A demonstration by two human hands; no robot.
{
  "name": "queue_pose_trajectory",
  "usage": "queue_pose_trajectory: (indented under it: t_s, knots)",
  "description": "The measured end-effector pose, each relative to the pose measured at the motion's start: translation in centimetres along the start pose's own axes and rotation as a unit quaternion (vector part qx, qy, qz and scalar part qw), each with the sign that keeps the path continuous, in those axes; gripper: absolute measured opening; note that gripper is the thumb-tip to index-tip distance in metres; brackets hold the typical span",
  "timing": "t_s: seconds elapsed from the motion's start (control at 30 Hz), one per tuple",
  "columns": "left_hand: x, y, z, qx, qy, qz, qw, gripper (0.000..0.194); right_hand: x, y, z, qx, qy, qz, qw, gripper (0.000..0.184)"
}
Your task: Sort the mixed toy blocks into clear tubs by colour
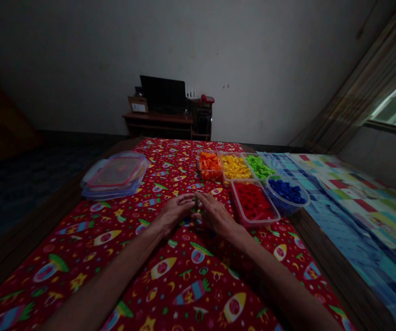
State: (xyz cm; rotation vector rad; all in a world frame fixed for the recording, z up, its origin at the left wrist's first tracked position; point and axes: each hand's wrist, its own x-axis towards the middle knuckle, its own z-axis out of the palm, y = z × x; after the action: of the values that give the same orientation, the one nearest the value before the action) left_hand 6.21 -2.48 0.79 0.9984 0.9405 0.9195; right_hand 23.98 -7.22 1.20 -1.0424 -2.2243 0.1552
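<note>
My left hand (176,210) and my right hand (215,215) meet over the middle of the cloth, fingertips nearly touching. Between them is a small dark green piece (195,203), perhaps a toy block, pinched by the fingers of both hands; its exact shape is too dim and small to make out. Close by on the right stands a clear container of red pieces (253,202). Just behind it are containers of orange pieces (210,164), yellow pieces (235,167) and light green pieces (260,166). A round tub holds blue pieces (287,191).
Stacked plastic lids (117,174) lie at the table's left side. A red patterned cloth (163,294) covers the table. To the right is a bed with a checked cover (359,202). A desk (159,118) with a monitor (163,93) stands against the far wall.
</note>
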Motion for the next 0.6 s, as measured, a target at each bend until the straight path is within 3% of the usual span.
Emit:
queue_pose_trajectory:
  t_s: [0.17,0.3,0.43,0.6]
  knots:
    - [-0.4,-0.4,0.5,0.075,-0.021,0.030,0.997,0.063,-0.2,-0.9,0.3,-0.043,-0.013,0.033,0.998,0.053]
    - [-0.4,-0.4,0.6,0.132,-0.028,0.046,0.990,0.063,0.6,-0.6,0.6,-0.060,-0.039,0.043,0.997,0.034]
    - [0.0,-0.2,0.7,0.137,-0.031,0.042,0.989,0.059,0.8,0.5,1.1,-0.056,-0.048,0.043,0.996,0.017]
    - [-0.2,0.0,0.8,0.142,-0.040,0.047,0.988,0.056,1.0,1.1,0.9,-0.014,-0.058,0.051,0.997,0.014]
